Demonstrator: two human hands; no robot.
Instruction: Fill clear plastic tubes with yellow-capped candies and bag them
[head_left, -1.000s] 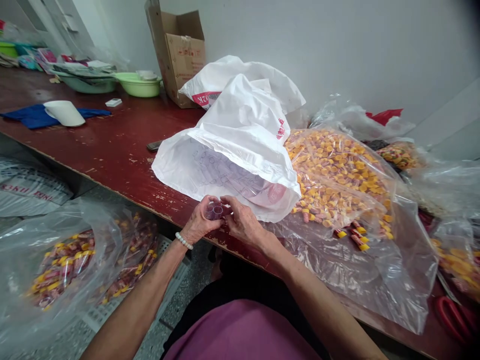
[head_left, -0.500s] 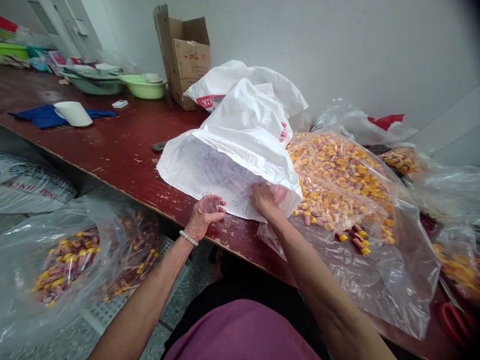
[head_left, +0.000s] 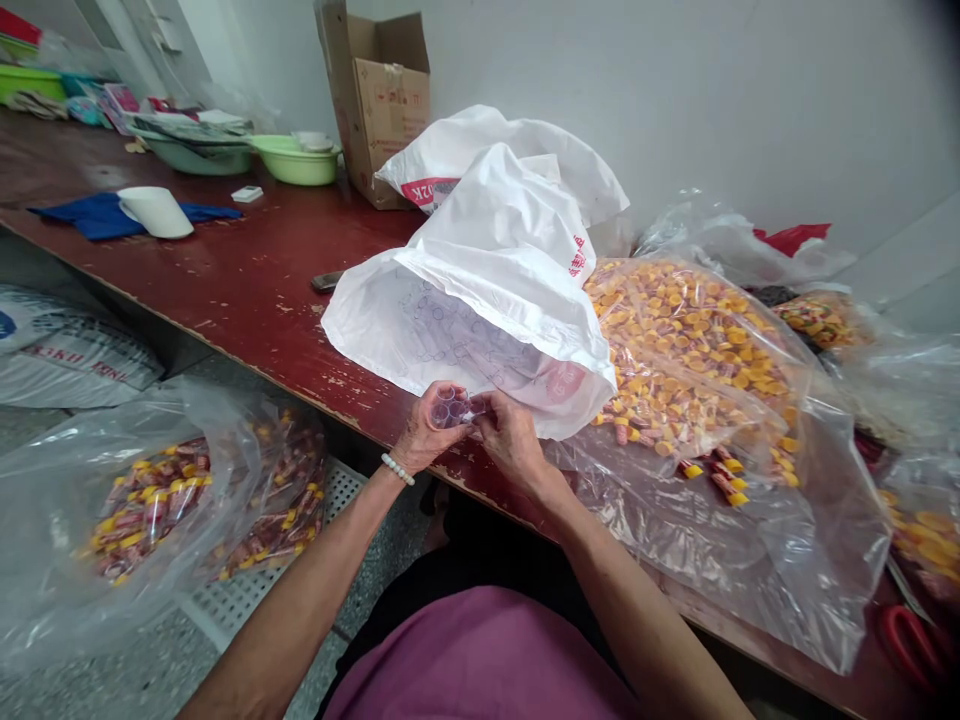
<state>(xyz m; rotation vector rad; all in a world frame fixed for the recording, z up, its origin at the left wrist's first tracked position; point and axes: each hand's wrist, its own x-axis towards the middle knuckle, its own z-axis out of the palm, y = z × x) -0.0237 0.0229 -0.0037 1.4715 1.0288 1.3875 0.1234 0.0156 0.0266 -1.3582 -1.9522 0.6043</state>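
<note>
Several clear plastic tubes [head_left: 450,408] with round open ends are gathered in my left hand [head_left: 429,432], its fingers curled round them. My right hand [head_left: 512,432] meets it, fingers pinched on another clear tube [head_left: 474,408] beside the bunch. Both hands are just in front of the mouth of a white sack [head_left: 457,245], which lies on its side with many clear tubes [head_left: 442,320] inside. To the right, a big clear bag [head_left: 697,340] holds many yellow-capped tubes with reddish contents. A few capped tubes [head_left: 724,475] lie on its plastic.
On the dark red table [head_left: 255,290] are a white mug [head_left: 161,213], a blue cloth [head_left: 82,215], a green basin [head_left: 300,165], a phone-like object [head_left: 326,283] and a cardboard box [head_left: 390,120]. Red-handled scissors [head_left: 911,640] lie at right. A bag of capped tubes [head_left: 150,510] sits lower left.
My right hand has come out of the sack's mouth, back to my left hand, with a clear tube in its fingers. My left hand has shifted slightly right. The view has shifted a little.
</note>
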